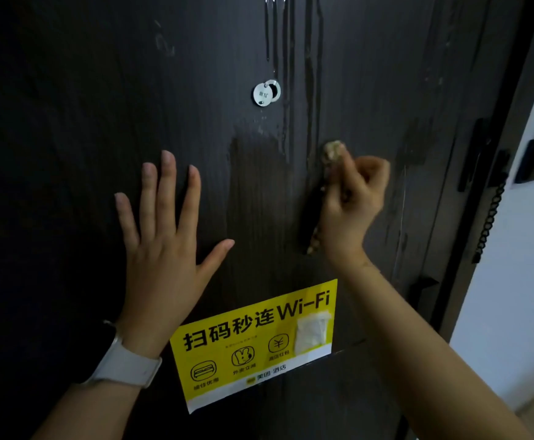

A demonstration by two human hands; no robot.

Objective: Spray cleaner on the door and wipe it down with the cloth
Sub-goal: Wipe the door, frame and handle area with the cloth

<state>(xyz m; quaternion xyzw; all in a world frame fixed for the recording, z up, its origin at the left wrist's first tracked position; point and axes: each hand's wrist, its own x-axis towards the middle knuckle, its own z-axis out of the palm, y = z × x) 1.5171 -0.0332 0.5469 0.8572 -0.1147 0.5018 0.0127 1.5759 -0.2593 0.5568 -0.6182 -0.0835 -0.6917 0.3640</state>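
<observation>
Left hand (164, 249) flat, fingers spread, bracing door (68, 122) left of peephole (267, 93); right hand (351, 198) grips bunched cloth (332, 152), wiping drips below it.

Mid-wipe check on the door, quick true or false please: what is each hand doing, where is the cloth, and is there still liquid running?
1. The left hand lies flat on the door, fingers spread. True.
2. The right hand holds a spray bottle. False: it grips the cloth, bunched against the door.
3. Wet streaks run down past the peephole. True.
4. The yellow Wi-Fi sticker sits above the peephole. False: it is below both hands.
5. A watch band is on the right wrist. False: the left.
</observation>
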